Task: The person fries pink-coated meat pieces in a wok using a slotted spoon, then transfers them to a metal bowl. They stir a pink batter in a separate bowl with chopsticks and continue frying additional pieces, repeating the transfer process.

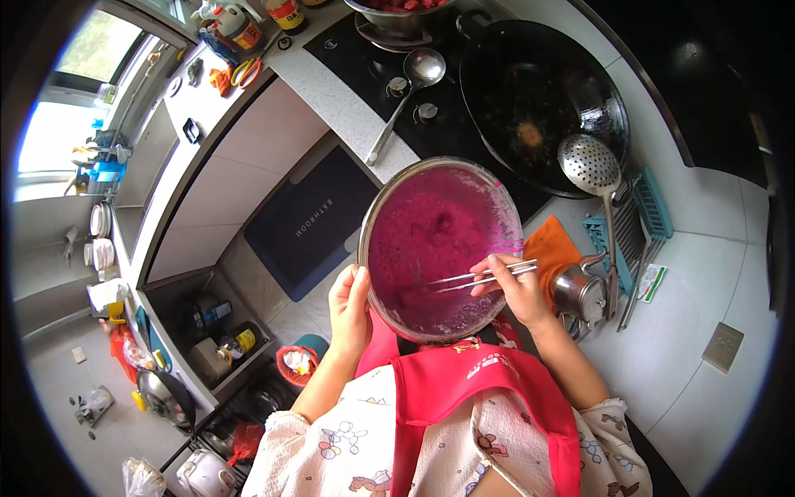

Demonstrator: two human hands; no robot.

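A metal mixing bowl holding a wet, magenta batter is held in front of my body. My left hand grips the bowl's left rim, thumb up. In my right hand is a pair of metal chopsticks, their tips in the batter near the bowl's lower middle. Pale powder and pink smears cling to the bowl's right inner wall. An orange cloth lies just right of the bowl, beside a small metal pot with a lid.
A black wok with some oil sits on the black cooktop. A perforated skimmer rests on its rim. A ladle lies across the cooktop's edge. Behind it stands a metal bowl of red pieces. A teal rack stands at right.
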